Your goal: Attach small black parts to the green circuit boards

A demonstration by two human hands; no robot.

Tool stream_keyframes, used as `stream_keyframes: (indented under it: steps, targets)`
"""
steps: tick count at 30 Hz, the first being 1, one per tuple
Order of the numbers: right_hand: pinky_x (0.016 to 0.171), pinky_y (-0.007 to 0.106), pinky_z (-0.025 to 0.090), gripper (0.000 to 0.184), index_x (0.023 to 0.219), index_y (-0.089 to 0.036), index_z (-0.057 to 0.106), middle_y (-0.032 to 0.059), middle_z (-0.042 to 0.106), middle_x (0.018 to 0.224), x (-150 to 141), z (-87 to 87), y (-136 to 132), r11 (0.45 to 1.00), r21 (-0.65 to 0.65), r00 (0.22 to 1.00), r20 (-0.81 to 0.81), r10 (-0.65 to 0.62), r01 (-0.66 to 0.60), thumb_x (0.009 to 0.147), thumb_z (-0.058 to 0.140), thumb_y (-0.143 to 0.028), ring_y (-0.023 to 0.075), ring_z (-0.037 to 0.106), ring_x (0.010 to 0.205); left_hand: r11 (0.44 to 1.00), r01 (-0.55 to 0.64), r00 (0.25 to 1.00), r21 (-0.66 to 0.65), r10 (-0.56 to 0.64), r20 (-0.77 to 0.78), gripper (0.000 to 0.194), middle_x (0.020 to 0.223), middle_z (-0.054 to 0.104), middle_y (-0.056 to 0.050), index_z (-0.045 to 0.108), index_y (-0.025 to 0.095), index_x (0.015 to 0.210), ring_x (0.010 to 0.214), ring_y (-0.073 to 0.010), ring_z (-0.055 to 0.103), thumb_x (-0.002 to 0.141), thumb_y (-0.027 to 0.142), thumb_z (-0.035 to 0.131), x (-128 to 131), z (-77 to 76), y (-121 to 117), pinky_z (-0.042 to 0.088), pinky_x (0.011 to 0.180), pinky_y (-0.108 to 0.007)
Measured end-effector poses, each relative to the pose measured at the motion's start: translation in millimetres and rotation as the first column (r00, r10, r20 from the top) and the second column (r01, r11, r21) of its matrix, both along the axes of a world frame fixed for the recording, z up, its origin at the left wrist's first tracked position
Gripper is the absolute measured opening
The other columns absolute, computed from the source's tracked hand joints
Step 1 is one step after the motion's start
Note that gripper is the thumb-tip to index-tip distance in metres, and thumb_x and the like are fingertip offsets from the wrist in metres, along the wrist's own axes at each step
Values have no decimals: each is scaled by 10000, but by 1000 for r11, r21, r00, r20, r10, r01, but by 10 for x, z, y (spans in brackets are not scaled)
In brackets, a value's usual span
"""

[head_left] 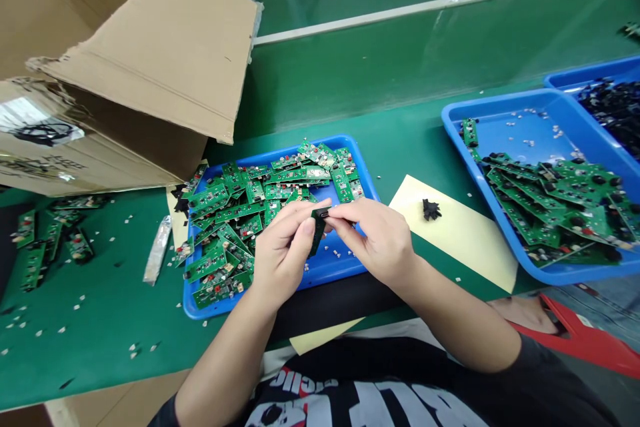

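Note:
My left hand (283, 250) is closed on a small green circuit board (317, 232), gripping it between thumb and fingers above the near side of a blue tray (371, 180). My right hand (380, 240) meets it from the other side, its thumb and forefinger pinched at a small black part (323, 212) on the board's upper end. Whether that part is fully seated cannot be made out. Under and behind my hands, many green circuit boards (227, 203) lie heaped in the tray.
A torn cardboard box (165, 47) stands at the back left. Loose boards (67, 227) and a foil-like strip (158, 250) lie on the green table (115, 320). To the right are yellow paper (465, 240) with a black clump (431, 209) and a second blue tray (460, 147) of boards.

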State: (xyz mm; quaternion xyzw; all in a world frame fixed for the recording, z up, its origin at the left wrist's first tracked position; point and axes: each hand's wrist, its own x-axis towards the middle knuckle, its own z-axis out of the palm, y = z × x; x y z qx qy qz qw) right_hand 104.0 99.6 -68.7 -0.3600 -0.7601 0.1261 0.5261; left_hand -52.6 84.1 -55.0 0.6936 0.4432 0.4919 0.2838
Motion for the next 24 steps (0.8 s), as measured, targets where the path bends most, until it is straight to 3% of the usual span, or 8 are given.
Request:
stream_keyframes:
  steps: [4,9,13,17,21,24]
  targets:
    - [722,293,569,149,1005,-206,627,34,727,879,63,15,33,998,-28,997,38,64,-63,899,535,-157,146,687,792,968,-1,994,-252,27,103,287,703,705,-48,733,191,965,741,-181,665,926,328,484,-34,-2,18,560,685,-309]
    - [745,318,574,189,957,-187,653,57,729,879,128,98,80,991,-25,985,110,131,-129,910,488,-107,157,684,822,858,170,964,-485,-44,261,293,713,698,-56,730,155,878,541,-131,606,896,362,524,-94,49,44,495,468,-232]
    - [722,321,571,145,890,-152,653,77,701,806,133,139,84,994,13,985,139,106,-109,894,520,-91,166,661,783,845,222,969,-487,-135,208,346,658,664,-45,693,160,681,544,-125,589,897,365,516,-125,112,65,479,481,-224]
    - [705,323,563,161,902,-150,652,87,675,827,132,102,82,991,42,978,172,117,-126,893,508,-78,171,640,789,838,226,974,-496,-213,83,383,602,632,-22,652,163,634,554,-126,579,910,371,489,-162,143,81,476,526,-233]
    - [749,327,559,252,1066,-212,625,78,651,948,120,62,71,987,74,983,127,132,-142,893,497,-80,178,636,884,854,230,968,-467,-251,19,332,663,673,-24,683,165,732,596,-137,609,915,358,485,-179,149,80,501,563,-243]
    - [849,359,549,402,1258,-276,515,74,615,1139,130,63,61,989,-29,987,-63,146,-148,885,532,-126,179,634,955,913,228,965,-339,-259,-48,210,895,724,-63,711,184,942,800,-170,674,894,299,542,-156,127,63,550,716,-275]
